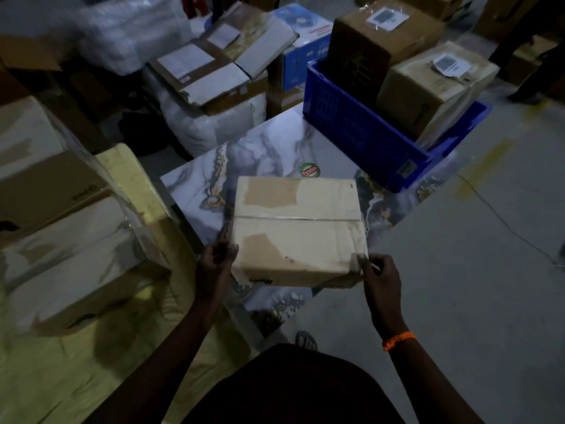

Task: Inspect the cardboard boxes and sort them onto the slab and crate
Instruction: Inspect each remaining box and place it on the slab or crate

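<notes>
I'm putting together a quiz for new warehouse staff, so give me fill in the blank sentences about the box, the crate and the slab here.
1. The left hand and right hand hold the box by its near ____.
2. The crate at the far end of the slab holds ____ boxes.
3. The crate's colour is ____.
4. The band on the right wrist is ____.
Missing words: corners, two, blue, orange.
</notes>
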{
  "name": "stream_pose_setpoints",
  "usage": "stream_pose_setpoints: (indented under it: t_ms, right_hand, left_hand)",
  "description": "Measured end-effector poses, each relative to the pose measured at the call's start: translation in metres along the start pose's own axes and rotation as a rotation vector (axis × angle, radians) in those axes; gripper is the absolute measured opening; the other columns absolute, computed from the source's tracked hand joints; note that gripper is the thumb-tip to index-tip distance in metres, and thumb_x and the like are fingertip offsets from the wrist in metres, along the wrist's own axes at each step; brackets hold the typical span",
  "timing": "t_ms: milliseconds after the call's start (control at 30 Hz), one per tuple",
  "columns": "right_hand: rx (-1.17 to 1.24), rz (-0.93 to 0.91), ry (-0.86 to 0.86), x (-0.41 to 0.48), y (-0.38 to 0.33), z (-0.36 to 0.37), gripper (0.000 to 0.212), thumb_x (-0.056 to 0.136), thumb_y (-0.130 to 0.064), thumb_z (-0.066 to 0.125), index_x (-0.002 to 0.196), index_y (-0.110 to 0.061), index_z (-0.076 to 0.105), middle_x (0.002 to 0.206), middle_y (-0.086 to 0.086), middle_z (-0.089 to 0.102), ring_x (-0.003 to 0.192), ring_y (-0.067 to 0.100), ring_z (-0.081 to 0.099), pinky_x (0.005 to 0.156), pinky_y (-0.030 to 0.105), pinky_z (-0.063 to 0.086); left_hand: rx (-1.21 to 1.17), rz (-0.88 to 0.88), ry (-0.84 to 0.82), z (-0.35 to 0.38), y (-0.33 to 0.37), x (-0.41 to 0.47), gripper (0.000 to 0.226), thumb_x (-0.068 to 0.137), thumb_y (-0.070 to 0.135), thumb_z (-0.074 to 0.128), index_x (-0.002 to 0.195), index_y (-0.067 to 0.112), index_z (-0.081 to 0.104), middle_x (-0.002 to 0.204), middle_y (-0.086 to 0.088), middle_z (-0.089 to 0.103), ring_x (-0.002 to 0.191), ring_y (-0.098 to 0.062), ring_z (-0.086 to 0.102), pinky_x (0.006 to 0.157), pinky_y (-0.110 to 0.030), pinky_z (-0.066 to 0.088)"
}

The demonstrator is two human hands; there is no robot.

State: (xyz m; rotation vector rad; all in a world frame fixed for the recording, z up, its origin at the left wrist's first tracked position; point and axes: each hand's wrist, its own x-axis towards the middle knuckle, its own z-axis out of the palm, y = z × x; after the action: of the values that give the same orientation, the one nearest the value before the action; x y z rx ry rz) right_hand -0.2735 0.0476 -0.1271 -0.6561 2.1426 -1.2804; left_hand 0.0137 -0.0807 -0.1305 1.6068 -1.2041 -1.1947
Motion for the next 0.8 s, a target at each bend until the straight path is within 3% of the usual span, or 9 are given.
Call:
stream_pose_setpoints:
  t_ms: [100,200,300,367,500,600,667,767,800]
  right_hand:
    - [-0.042,0.002,0.013,-0.006,0.013,-0.004,0.019,0.097,-0.023,0.072,0.09,-0.007,0.066,0.085,-0.002,0.071,0.079,-0.003,0.067,0.066,0.016,0.049]
    - [-0.076,-0.003,0.011,-0.003,0.013,-0.01,0.022,0.097,-0.024,0.072,0.083,-0.008,0.066,0.079,0.002,0.071,0.071,0.002,0.065,0.063,0.025,0.047]
    - [-0.104,-0.008,-0.024,0.014,0.005,-0.008,0.019,0.096,-0.029,0.073,0.101,-0.011,0.068,0.094,0.001,0.073,0.083,0.013,0.07,0.069,0.033,0.056]
    - [-0.171,-0.034,-0.082,0.034,-0.004,-0.002,0.029,0.095,-0.034,0.073,0.114,-0.013,0.066,0.105,0.0,0.071,0.092,0.018,0.069,0.081,0.037,0.057]
    - [-0.201,-0.01,-0.2,0.079,-0.03,0.017,0.037,0.093,-0.047,0.073,0.116,-0.018,0.067,0.109,-0.001,0.071,0.101,0.02,0.065,0.092,0.04,0.053]
    - [-0.118,0.028,-0.255,0.1,-0.043,0.029,0.038,0.092,-0.051,0.07,0.114,-0.02,0.071,0.109,0.003,0.076,0.098,0.019,0.069,0.094,0.043,0.055]
    - [-0.056,0.041,-0.291,0.103,-0.052,0.035,0.035,0.096,-0.048,0.068,0.12,-0.022,0.071,0.118,0.003,0.075,0.104,0.017,0.068,0.098,0.039,0.053]
    - [0.003,0.032,-0.298,0.101,-0.062,0.037,0.047,0.096,-0.055,0.065,0.128,-0.021,0.067,0.12,-0.002,0.07,0.112,0.018,0.063,0.095,0.035,0.048]
    - [0.034,0.016,-0.28,0.099,-0.065,0.036,0.053,0.095,-0.059,0.064,0.132,-0.021,0.064,0.123,-0.003,0.068,0.115,0.017,0.062,0.098,0.036,0.049]
  left_hand:
    - [0.072,-0.034,-0.011,-0.008,-0.008,-0.005,0.017,0.092,0.033,0.071,0.106,0.023,0.067,0.1,0.005,0.07,0.094,-0.011,0.064,0.076,-0.03,0.049]
    - [0.158,-0.058,-0.03,-0.011,-0.01,0.001,0.02,0.092,0.032,0.072,0.107,0.019,0.067,0.098,0.005,0.068,0.093,-0.015,0.063,0.078,-0.032,0.049]
    - [0.184,-0.054,-0.049,-0.005,-0.001,0.015,0.032,0.093,0.03,0.072,0.118,0.011,0.065,0.108,-0.004,0.069,0.1,-0.023,0.063,0.079,-0.034,0.049]
    - [0.164,-0.053,-0.066,0.001,0.012,0.028,0.036,0.094,0.024,0.071,0.125,0.008,0.061,0.117,-0.006,0.066,0.106,-0.023,0.061,0.084,-0.035,0.049]
    - [0.22,-0.004,-0.194,0.019,0.041,0.064,0.052,0.087,0.034,0.075,0.13,0.01,0.061,0.122,-0.007,0.067,0.111,-0.024,0.063,0.092,-0.036,0.054]
    - [0.201,-0.033,-0.296,0.03,0.06,0.081,0.036,0.093,0.02,0.071,0.125,0.006,0.064,0.113,-0.007,0.068,0.104,-0.024,0.064,0.072,-0.016,0.051]
    - [0.196,-0.022,-0.302,0.033,0.065,0.088,0.03,0.095,0.016,0.069,0.121,0.002,0.066,0.11,-0.01,0.069,0.105,-0.028,0.066,0.073,-0.02,0.051]
    - [0.159,-0.021,-0.323,0.029,0.068,0.089,0.032,0.092,0.014,0.071,0.121,0.002,0.067,0.111,-0.007,0.071,0.105,-0.029,0.068,0.08,-0.022,0.053]
    - [0.094,-0.029,-0.318,0.026,0.069,0.088,0.036,0.089,0.018,0.074,0.122,0.005,0.067,0.112,-0.006,0.073,0.105,-0.029,0.069,0.085,-0.029,0.057]
